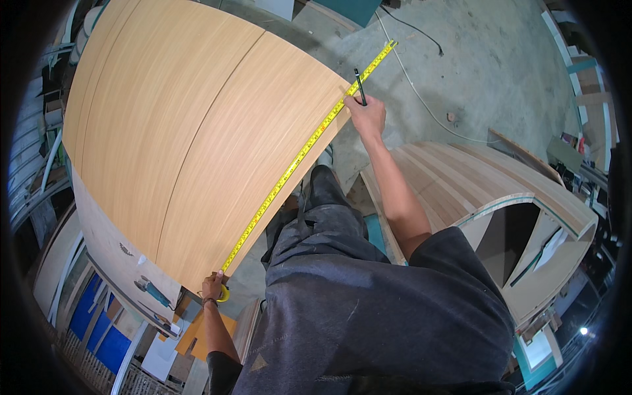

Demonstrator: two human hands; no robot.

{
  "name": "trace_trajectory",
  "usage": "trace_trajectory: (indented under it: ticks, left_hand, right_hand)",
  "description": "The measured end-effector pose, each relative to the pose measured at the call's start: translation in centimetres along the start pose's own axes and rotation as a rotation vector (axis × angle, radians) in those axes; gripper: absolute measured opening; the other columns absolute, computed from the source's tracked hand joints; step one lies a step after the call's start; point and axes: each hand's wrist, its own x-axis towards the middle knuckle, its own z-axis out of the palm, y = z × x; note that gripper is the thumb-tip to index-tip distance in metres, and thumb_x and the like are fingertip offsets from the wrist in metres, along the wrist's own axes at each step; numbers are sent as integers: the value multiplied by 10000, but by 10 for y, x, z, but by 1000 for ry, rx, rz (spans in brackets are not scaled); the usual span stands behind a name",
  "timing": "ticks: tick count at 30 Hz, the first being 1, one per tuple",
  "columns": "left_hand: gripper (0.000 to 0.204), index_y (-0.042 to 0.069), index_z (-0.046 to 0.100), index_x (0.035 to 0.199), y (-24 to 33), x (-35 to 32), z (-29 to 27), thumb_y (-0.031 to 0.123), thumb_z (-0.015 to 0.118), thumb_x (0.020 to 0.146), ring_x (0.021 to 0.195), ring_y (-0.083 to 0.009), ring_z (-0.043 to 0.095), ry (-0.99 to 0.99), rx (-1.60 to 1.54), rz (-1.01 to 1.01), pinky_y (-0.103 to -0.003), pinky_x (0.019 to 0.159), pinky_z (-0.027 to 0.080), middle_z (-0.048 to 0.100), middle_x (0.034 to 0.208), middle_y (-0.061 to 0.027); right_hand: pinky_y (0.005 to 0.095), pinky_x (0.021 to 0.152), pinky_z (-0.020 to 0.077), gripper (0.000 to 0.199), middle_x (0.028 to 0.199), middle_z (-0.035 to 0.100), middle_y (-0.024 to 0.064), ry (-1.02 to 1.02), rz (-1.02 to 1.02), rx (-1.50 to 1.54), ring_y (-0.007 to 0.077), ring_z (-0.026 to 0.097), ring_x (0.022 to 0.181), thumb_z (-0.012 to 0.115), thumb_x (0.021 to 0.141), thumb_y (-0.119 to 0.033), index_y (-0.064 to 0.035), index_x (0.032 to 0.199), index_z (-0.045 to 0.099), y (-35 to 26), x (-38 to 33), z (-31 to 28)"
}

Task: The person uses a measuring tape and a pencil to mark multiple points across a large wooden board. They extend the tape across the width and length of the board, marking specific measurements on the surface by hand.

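Observation:
A yellow tape measure blade lies stretched along the near edge of a large wood-grain panel. Its free end sticks out past the panel's far right corner. My left hand is closed around the tape's yellow case at the panel's near left corner. At the far right corner, my right hand grips a slim black pencil, which points up and away. The thumb and fingertips of that hand also touch the blade and the panel edge. Two dark seams run across the panel.
A striped wooden cabinet with an open front stands close on my right. A pale cable and a black plug lead lie on the concrete floor. A blue-green power tool rests on a pale board at the left.

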Motion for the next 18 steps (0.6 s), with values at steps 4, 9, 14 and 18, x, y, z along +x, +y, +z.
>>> trace_trajectory:
  ticks: [4, 9, 14, 18]
  left_hand:
    - [606, 19, 727, 765, -8, 3, 2, 577, 570, 941, 632, -170, 643, -4, -30, 30, -344, 629, 499, 660, 645, -75]
    - [605, 20, 727, 770, -2, 0, 2, 577, 569, 942, 632, -164, 639, -2, -24, 33, -342, 630, 497, 662, 651, -73]
    - [604, 18, 734, 778, 0, -3, -1, 575, 567, 943, 640, -174, 651, 2, -14, 33, -344, 639, 505, 672, 661, -82]
    - [610, 17, 740, 782, 18, -10, -5, 578, 562, 944, 638, -177, 653, 12, 41, 15, -348, 640, 509, 674, 661, -83]
  right_hand:
    - [397, 646, 490, 340, 674, 671, 131, -1, 5, 9, 272, 662, 658, 721, 729, -364, -28, 781, 713, -1, -1, 0]
    - [395, 630, 478, 342, 655, 658, 120, -7, 9, 27, 260, 645, 636, 720, 732, -365, -25, 761, 700, -3, -2, -1]
    - [396, 628, 477, 342, 644, 652, 117, -9, 6, 22, 260, 643, 629, 720, 733, -370, -29, 753, 701, -1, -1, -1]
    - [398, 632, 481, 340, 639, 652, 115, 8, 8, 21, 262, 651, 635, 720, 731, -373, -34, 755, 708, 2, 1, 1]
